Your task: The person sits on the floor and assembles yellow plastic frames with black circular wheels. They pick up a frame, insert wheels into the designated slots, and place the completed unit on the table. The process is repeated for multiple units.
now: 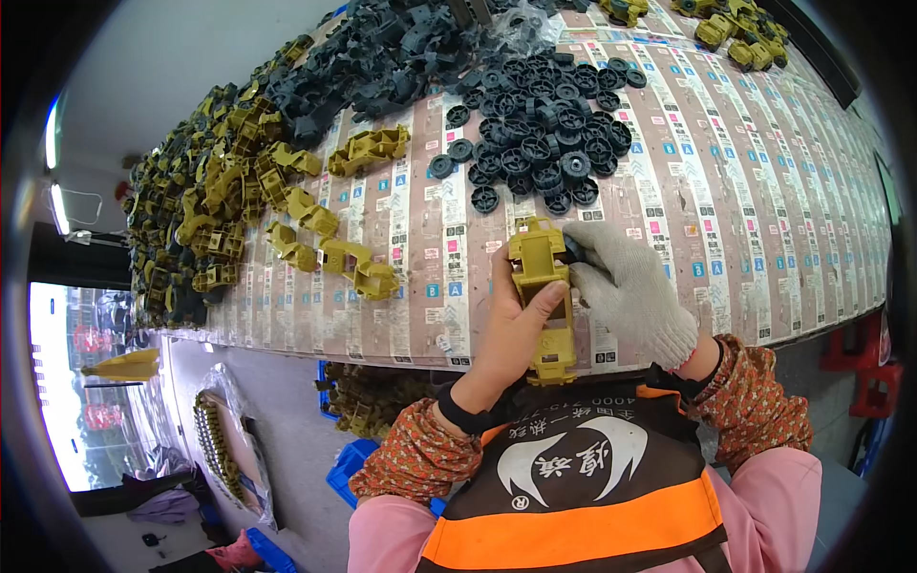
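Note:
My bare left hand (pixel 511 334) grips a yellow plastic toy truck body (pixel 552 350) at the table's near edge, its thumb laid across the open frame. The body stands lengthwise, away from me. My right hand (pixel 626 286), in a grey-white knit glove, is closed at the far right side of the body. Its fingers pinch a dark wheel (pixel 571 250) against that side; most of the wheel is hidden by the glove. Just beyond my hands lies a heap of loose black toy wheels (pixel 544 129).
Yellow truck bodies (pixel 358 265) lie left of my hands, beside a big yellow pile (pixel 215 181). Dark plastic parts (pixel 382 53) are heaped at the far left. More yellow toys (pixel 745 38) sit far right. Below the table are a blue crate (pixel 349 470) and red stools (pixel 864 368).

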A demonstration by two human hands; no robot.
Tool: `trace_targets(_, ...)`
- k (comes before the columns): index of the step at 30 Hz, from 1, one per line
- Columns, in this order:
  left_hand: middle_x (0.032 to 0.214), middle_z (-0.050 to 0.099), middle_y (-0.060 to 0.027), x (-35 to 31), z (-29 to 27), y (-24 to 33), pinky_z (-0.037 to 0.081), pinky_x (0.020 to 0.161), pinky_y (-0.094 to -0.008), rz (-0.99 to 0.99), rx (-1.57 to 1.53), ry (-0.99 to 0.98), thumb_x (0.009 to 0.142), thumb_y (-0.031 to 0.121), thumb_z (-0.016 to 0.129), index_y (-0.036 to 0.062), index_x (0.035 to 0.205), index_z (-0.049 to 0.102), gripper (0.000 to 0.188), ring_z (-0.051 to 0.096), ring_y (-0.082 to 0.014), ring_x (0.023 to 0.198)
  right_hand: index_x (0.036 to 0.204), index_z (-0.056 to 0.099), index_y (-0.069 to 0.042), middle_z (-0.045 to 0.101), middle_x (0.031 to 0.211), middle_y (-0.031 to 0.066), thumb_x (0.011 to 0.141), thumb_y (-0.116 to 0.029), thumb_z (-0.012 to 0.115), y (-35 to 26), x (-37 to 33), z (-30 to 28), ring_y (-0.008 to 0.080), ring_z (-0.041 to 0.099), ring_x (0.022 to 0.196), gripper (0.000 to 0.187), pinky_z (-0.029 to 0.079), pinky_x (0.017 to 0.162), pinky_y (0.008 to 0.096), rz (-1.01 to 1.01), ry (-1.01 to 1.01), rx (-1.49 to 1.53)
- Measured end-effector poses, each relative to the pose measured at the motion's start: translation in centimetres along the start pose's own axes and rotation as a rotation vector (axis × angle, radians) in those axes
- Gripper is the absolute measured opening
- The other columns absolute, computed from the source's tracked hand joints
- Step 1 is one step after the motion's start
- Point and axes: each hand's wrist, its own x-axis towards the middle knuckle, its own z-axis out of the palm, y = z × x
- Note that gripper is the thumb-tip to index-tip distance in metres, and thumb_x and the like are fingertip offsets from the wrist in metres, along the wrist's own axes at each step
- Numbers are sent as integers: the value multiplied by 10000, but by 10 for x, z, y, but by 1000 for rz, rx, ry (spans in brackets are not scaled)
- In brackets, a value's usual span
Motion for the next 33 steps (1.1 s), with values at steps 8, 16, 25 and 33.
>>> trace_targets(8, 1277, 602, -96, 4, -3, -7, 503, 998, -332, 100, 267, -105, 1019, 187, 697, 39, 1503, 302, 642, 616, -176, 1140, 1171, 618, 30, 689, 937, 305, 880, -89, 614, 5, -4, -2, 468, 714, 825, 314, 562, 702, 507, 65, -109, -266)
trace_targets(16, 1286, 594, -96, 10, -4, 0, 509, 998, -333, 32, 78, -9, 1021, 210, 703, 44, 1520, 297, 663, 598, -167, 1174, 1058, 608, 64, 666, 876, 302, 824, -94, 603, -27, 30, -10, 464, 693, 853, 282, 561, 745, 499, -56, -212, -418)
trace_targets(25, 1270, 614, -73, 9, -30, -3, 562, 943, -336, -136, -146, 128, 986, 280, 764, 75, 1485, 382, 661, 636, -163, 1125, 1168, 625, -19, 681, 966, 229, 876, -83, 616, 0, 87, -31, 415, 692, 916, 300, 560, 785, 508, -326, 18, -759)
trace_targets(33, 1052, 662, -41, 14, -30, 14, 625, 741, -322, -23, -434, 245, 1032, 297, 698, 106, 1287, 525, 362, 702, -155, 898, 1260, 610, -36, 672, 1096, 156, 893, -86, 682, 11, 101, -38, 321, 675, 1037, 377, 566, 857, 425, -457, 24, -948)
